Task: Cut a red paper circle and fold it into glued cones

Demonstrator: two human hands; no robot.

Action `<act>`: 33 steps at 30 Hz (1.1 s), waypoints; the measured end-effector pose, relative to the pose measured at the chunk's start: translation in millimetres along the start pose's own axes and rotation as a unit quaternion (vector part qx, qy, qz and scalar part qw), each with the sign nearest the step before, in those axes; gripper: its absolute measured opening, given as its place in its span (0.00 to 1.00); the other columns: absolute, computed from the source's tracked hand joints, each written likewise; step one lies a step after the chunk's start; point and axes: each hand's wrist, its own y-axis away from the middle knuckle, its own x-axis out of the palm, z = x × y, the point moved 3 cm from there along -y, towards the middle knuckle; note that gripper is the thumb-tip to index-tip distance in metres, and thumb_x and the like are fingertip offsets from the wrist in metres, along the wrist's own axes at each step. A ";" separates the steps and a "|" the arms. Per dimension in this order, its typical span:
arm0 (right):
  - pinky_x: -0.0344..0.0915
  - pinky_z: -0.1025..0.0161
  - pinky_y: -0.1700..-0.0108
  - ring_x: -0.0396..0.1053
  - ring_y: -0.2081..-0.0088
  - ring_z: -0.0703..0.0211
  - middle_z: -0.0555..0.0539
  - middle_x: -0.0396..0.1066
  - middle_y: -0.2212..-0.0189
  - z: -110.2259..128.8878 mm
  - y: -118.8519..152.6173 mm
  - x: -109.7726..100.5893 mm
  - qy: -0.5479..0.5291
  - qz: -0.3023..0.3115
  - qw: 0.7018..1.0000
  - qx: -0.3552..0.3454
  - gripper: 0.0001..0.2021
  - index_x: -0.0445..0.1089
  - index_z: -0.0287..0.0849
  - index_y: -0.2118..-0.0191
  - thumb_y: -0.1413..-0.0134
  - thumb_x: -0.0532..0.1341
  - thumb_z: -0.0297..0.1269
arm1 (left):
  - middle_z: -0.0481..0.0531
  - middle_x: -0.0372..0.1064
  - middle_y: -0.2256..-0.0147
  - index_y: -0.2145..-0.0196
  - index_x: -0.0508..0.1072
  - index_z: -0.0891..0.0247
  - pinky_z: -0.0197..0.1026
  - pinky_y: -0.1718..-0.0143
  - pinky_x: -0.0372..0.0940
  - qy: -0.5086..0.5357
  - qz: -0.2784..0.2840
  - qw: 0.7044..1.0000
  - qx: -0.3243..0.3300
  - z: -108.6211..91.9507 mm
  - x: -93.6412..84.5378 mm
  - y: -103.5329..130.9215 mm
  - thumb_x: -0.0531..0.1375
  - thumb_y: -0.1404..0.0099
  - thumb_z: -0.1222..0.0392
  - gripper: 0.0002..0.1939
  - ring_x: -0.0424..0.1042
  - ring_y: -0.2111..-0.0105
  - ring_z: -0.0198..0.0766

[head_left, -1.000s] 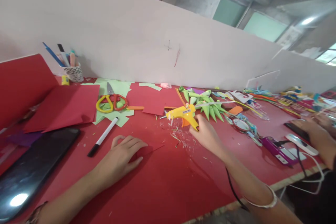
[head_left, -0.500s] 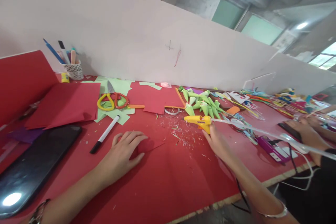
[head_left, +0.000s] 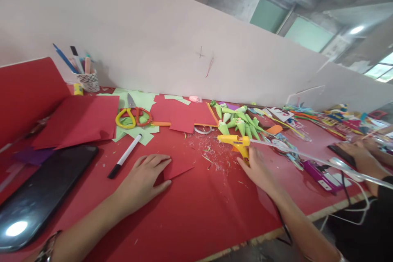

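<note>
My left hand rests on the table with curved fingers, holding a small folded piece of red paper under the fingers and thumb. Its pointed end sticks out to the right; the rest is hidden by the hand. A yellow hot glue gun is in my right hand, its nozzle pointing left and a long clear glue stick trailing from its back. Behind the gun lie several light green paper cones. To the left of my left hand is a white marker with a black cap.
Scissors lie on green and red paper sheets. A black phone is at the left, a pen cup by the white partition. Toward the right are a purple power strip, craft sticks, and another person's hands.
The view has shifted slightly. My right hand and the glue gun sit a little lower, the handle now more upright. My left hand stays over the red paper.
</note>
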 end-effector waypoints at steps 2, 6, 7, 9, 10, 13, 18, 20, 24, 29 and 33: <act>0.60 0.48 0.60 0.61 0.58 0.41 0.34 0.63 0.61 9.9 11.3 -13.2 0.062 -0.011 0.998 -0.025 0.21 0.56 0.34 0.50 0.47 0.50 0.40 | 0.55 0.66 0.52 0.52 0.67 0.60 0.48 0.52 0.56 -0.001 -0.007 1.000 0.003 -1.0 -1.7 -1.2 0.55 0.41 0.54 0.20 0.63 0.53 0.45; 0.60 0.43 0.60 0.59 0.54 0.35 0.31 0.63 0.57 54.0 37.5 -53.3 0.080 -0.022 0.992 -0.099 0.21 0.60 0.36 0.50 0.47 0.50 0.41 | 0.52 0.70 0.58 0.57 0.71 0.58 0.49 0.52 0.55 0.013 -0.014 1.000 0.021 -4.2 -7.6 -4.3 0.52 0.39 0.56 0.14 0.67 0.58 0.43; 0.60 0.42 0.60 0.60 0.55 0.36 0.32 0.64 0.57 68.5 41.0 -64.8 0.052 -0.026 0.991 -0.117 0.20 0.61 0.37 0.51 0.47 0.50 0.42 | 0.51 0.71 0.60 0.58 0.71 0.57 0.50 0.51 0.53 0.021 -0.016 0.999 0.025 -4.9 -10.0 -5.3 0.51 0.38 0.57 0.13 0.68 0.59 0.41; 0.62 0.45 0.59 0.63 0.57 0.42 0.38 0.66 0.58 98.3 40.7 -83.5 -0.048 0.001 0.986 -0.163 0.17 0.62 0.41 0.52 0.45 0.51 0.42 | 0.49 0.72 0.63 0.63 0.72 0.57 0.52 0.50 0.51 0.042 -0.030 0.999 0.016 -5.2 -16.4 -7.4 0.50 0.37 0.59 0.12 0.68 0.62 0.40; 0.64 0.49 0.60 0.65 0.58 0.47 0.41 0.67 0.59 112.0 36.5 -89.6 -0.108 0.027 0.978 -0.178 0.16 0.62 0.43 0.52 0.45 0.52 0.41 | 0.48 0.72 0.65 0.67 0.72 0.58 0.52 0.50 0.51 0.058 -0.036 0.998 0.004 -4.6 -19.7 -8.4 0.49 0.36 0.59 0.12 0.68 0.63 0.39; 0.64 0.57 0.55 0.64 0.55 0.56 0.45 0.66 0.56 142.5 11.7 -94.0 -0.267 0.077 0.943 -0.182 0.13 0.62 0.47 0.51 0.43 0.51 0.37 | 0.49 0.69 0.70 0.77 0.67 0.63 0.45 0.57 0.56 0.136 -0.037 0.989 -0.036 -1.7 -26.9 -10.1 0.45 0.34 0.57 0.18 0.67 0.68 0.36; 0.62 0.60 0.52 0.65 0.54 0.61 0.47 0.68 0.58 165.8 -29.5 -67.8 -0.402 0.128 0.890 -0.172 0.11 0.66 0.45 0.56 0.41 0.50 0.36 | 0.47 0.64 0.74 0.77 0.63 0.63 0.38 0.64 0.59 0.228 0.006 0.973 -0.039 -2.5 -28.6 -8.3 0.43 0.33 0.55 0.18 0.64 0.71 0.34; 0.63 0.64 0.55 0.67 0.58 0.63 0.49 0.71 0.61 172.2 -33.7 -57.5 -0.424 0.191 0.864 -0.190 0.11 0.69 0.44 0.61 0.40 0.49 0.36 | 0.46 0.65 0.73 0.75 0.64 0.63 0.39 0.60 0.57 0.222 0.018 0.974 -0.031 -4.2 -28.4 -7.6 0.44 0.33 0.56 0.17 0.64 0.70 0.34; 0.61 0.68 0.63 0.67 0.66 0.65 0.52 0.72 0.67 174.9 -31.1 -46.3 -0.432 0.254 0.846 -0.182 0.08 0.71 0.44 0.66 0.44 0.54 0.33 | 0.46 0.64 0.74 0.74 0.64 0.63 0.39 0.60 0.56 0.220 0.033 0.974 -0.033 -5.5 -26.9 -8.3 0.43 0.33 0.56 0.17 0.63 0.71 0.34; 0.59 0.68 0.68 0.65 0.71 0.65 0.52 0.70 0.74 172.3 -26.1 -29.2 -0.494 0.347 0.789 -0.112 0.03 0.70 0.41 0.70 0.51 0.58 0.32 | 0.46 0.63 0.76 0.77 0.64 0.64 0.37 0.67 0.58 0.255 0.014 0.965 -0.058 -3.0 -24.8 -8.4 0.46 0.35 0.54 0.18 0.63 0.74 0.34; 0.58 0.67 0.71 0.64 0.77 0.66 0.54 0.66 0.80 175.8 -22.4 -16.2 -0.612 0.368 0.700 0.011 0.05 0.66 0.40 0.73 0.53 0.60 0.36 | 0.46 0.67 0.73 0.72 0.67 0.63 0.36 0.68 0.60 0.335 -0.060 0.930 -0.137 3.2 -29.0 -6.0 0.49 0.38 0.50 0.15 0.66 0.71 0.36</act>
